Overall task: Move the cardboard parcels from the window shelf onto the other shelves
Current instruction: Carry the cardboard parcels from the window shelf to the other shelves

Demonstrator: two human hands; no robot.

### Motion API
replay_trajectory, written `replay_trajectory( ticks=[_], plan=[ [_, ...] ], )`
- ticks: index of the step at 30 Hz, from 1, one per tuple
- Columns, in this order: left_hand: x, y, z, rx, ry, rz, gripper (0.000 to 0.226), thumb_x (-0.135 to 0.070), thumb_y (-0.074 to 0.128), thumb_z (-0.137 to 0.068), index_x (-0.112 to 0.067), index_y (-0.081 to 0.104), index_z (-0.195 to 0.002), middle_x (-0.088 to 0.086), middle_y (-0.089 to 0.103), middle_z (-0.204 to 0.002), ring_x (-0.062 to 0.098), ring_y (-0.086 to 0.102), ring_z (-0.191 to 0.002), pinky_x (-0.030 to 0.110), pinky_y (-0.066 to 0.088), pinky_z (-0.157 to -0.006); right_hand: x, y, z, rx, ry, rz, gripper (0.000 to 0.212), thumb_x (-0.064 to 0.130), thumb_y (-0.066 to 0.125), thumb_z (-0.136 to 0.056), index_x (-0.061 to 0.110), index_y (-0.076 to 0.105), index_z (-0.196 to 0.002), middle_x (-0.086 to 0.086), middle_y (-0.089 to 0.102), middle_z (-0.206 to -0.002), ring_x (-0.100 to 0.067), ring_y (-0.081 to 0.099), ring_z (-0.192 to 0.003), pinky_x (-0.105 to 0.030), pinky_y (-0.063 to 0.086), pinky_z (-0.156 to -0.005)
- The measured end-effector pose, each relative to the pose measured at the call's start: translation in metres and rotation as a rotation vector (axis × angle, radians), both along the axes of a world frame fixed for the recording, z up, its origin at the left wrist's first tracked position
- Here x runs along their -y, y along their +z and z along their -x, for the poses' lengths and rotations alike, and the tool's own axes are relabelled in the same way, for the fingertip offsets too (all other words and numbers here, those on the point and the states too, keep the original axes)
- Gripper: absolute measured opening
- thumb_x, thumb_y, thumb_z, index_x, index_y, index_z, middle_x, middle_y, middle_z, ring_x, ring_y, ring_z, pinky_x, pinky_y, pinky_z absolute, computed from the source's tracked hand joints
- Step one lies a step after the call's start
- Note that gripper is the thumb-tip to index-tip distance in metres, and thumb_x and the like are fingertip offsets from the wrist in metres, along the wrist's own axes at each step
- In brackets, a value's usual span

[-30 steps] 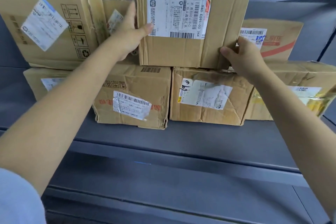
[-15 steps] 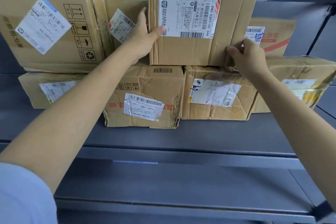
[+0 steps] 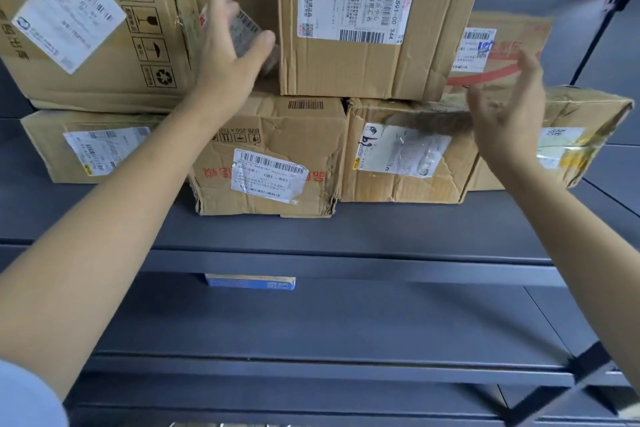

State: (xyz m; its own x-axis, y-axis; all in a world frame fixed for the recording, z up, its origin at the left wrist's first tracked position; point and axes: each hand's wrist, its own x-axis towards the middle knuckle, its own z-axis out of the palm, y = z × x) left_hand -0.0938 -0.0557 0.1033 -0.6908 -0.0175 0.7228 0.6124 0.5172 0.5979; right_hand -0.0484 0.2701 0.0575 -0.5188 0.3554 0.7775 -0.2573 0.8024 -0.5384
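Observation:
A cardboard parcel with a large white shipping label (image 3: 363, 28) stands on top of two lower parcels (image 3: 270, 156) (image 3: 401, 156) on the grey shelf (image 3: 346, 229). My left hand (image 3: 228, 55) hovers just left of the labelled parcel, fingers spread, touching nothing. My right hand (image 3: 509, 114) is held to the right of it, fingers loosely extended and blurred, also off the cardboard. Neither hand holds anything.
A big box with handling symbols (image 3: 93, 24) sits at upper left on a flat parcel (image 3: 90, 146). More parcels lie at right (image 3: 502, 45) (image 3: 571, 142). A small box (image 3: 239, 28) is behind my left hand. A lower shelf (image 3: 311, 322) holds a blue strip (image 3: 249, 281).
Both hands have let go of the labelled parcel and pulled away from its sides. The parcel now rests on the two lower parcels. The camera has moved closer.

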Motion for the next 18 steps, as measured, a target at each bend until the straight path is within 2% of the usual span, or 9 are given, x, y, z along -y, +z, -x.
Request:
replay_trajectory(
  ticks=[3,4,6,9,11,13,15,17,18],
  plan=[
    [0.026,-0.030,-0.016,-0.124,0.123,-0.024,0.071,-0.038,0.054,-0.089,-0.009,0.020,-0.145,0.007,0.034,-0.146,0.009,0.031,-0.134,0.016,0.022,-0.109,-0.044,-0.024,-0.018,-0.016,-0.096,0.094,0.066,0.029,0.051,-0.087,0.002,0.027,-0.142,-0.013,0.032,-0.146,-0.024,0.028,-0.137,-0.024,0.018,-0.111],
    [0.035,-0.041,-0.020,-0.140,0.165,-0.024,0.072,-0.038,0.055,-0.089,-0.007,0.021,-0.144,0.009,0.032,-0.145,0.012,0.029,-0.135,0.015,0.020,-0.109,-0.061,-0.031,-0.023,-0.006,-0.125,0.164,0.069,0.033,0.051,-0.086,0.003,0.026,-0.143,-0.012,0.031,-0.147,-0.023,0.027,-0.137,-0.023,0.016,-0.111],
    [0.054,-0.064,-0.025,-0.105,0.231,-0.048,0.078,-0.040,0.057,-0.085,-0.006,0.020,-0.144,0.011,0.029,-0.145,0.017,0.026,-0.136,0.023,0.020,-0.112,-0.096,-0.043,-0.031,0.013,-0.161,0.360,0.076,0.041,0.052,-0.081,0.005,0.028,-0.143,-0.012,0.031,-0.147,-0.019,0.031,-0.134,-0.025,0.021,-0.111],
    [0.068,-0.098,-0.031,0.040,0.233,-0.121,0.088,-0.043,0.063,-0.080,-0.013,0.014,-0.147,0.012,0.024,-0.148,0.016,0.023,-0.136,0.033,0.020,-0.112,-0.139,-0.054,-0.038,0.158,-0.185,0.584,0.081,0.045,0.057,-0.085,0.010,0.020,-0.148,-0.008,0.032,-0.147,-0.014,0.036,-0.127,-0.019,0.026,-0.102],
    [0.063,-0.117,-0.037,0.127,0.236,-0.141,0.088,-0.035,0.068,-0.082,-0.018,0.011,-0.147,0.012,0.021,-0.150,0.016,0.022,-0.138,0.033,0.018,-0.112,-0.164,-0.066,-0.039,0.261,-0.175,0.608,0.090,0.051,0.060,-0.081,0.013,0.017,-0.150,0.002,0.040,-0.127,-0.015,0.039,-0.116,-0.030,0.030,-0.103],
    [0.057,-0.131,-0.039,0.175,0.240,-0.172,0.090,-0.031,0.070,-0.082,-0.020,0.009,-0.148,0.010,0.021,-0.152,0.017,0.022,-0.139,0.033,0.018,-0.114,-0.178,-0.070,-0.038,0.334,-0.147,0.641,0.109,0.064,0.065,-0.066,0.015,0.016,-0.150,0.006,0.039,-0.112,-0.014,0.040,-0.105,-0.032,0.033,-0.096],
    [0.050,-0.139,-0.036,0.209,0.230,-0.213,0.098,-0.038,0.072,-0.078,-0.023,0.006,-0.148,0.004,0.023,-0.153,0.014,0.025,-0.139,0.036,0.020,-0.116,-0.186,-0.073,-0.035,0.379,-0.110,0.700,0.125,0.074,0.070,-0.053,0.018,0.015,-0.150,0.002,0.039,-0.128,-0.013,0.047,-0.107,-0.033,0.035,-0.098],
    [0.040,-0.142,-0.033,0.234,0.218,-0.252,0.106,-0.047,0.074,-0.072,-0.026,0.002,-0.148,-0.002,0.025,-0.153,0.009,0.028,-0.137,0.035,0.021,-0.115,-0.196,-0.076,-0.030,0.400,-0.056,0.750,0.110,0.066,0.070,-0.066,0.018,0.015,-0.149,-0.004,0.030,-0.148,-0.021,0.042,-0.127,-0.042,0.035,-0.107],
    [0.035,-0.143,-0.031,0.245,0.228,-0.268,0.108,-0.046,0.074,-0.073,-0.024,0.001,-0.149,-0.003,0.023,-0.154,0.006,0.027,-0.137,0.030,0.019,-0.115,-0.203,-0.078,-0.025,0.401,-0.053,0.760,0.102,0.059,0.070,-0.073,0.017,0.016,-0.149,-0.005,0.028,-0.151,-0.023,0.039,-0.132,-0.044,0.034,-0.109]
  ],
)
